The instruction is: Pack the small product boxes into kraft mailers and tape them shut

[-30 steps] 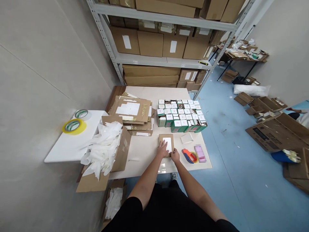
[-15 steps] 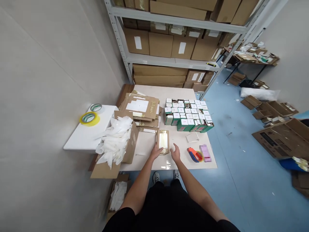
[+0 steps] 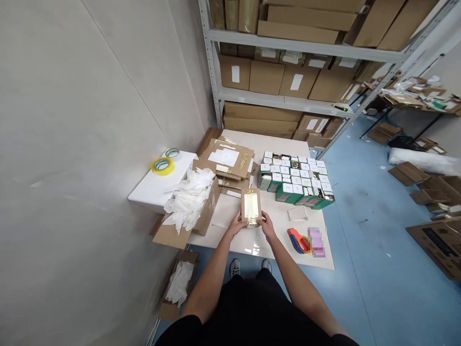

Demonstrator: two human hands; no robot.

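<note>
A small cardboard box (image 3: 245,197) with a white label and shiny clear tape sits between my hands at the near part of the table (image 3: 230,242). My left hand (image 3: 236,225) grips its lower left side. On the lower right side, my right hand (image 3: 265,225) closes against it. Whether the box rests on the table or is slightly lifted, I cannot tell. Flattened cardboard pieces (image 3: 245,161) lie stacked just beyond it. To the right are an orange and blue tape dispenser (image 3: 299,241) and a blurred pink item (image 3: 316,242).
Rows of small green and white boxes (image 3: 295,180) stand at the table's right. An open carton of white paper (image 3: 190,197) is at the left, beside a white surface (image 3: 151,190) with a yellow tape roll (image 3: 163,166). Metal shelving (image 3: 252,97) with cartons rises behind.
My right hand has come in from beside the box and now holds its right side. My left hand stays on the box. The camera view has swung left.
</note>
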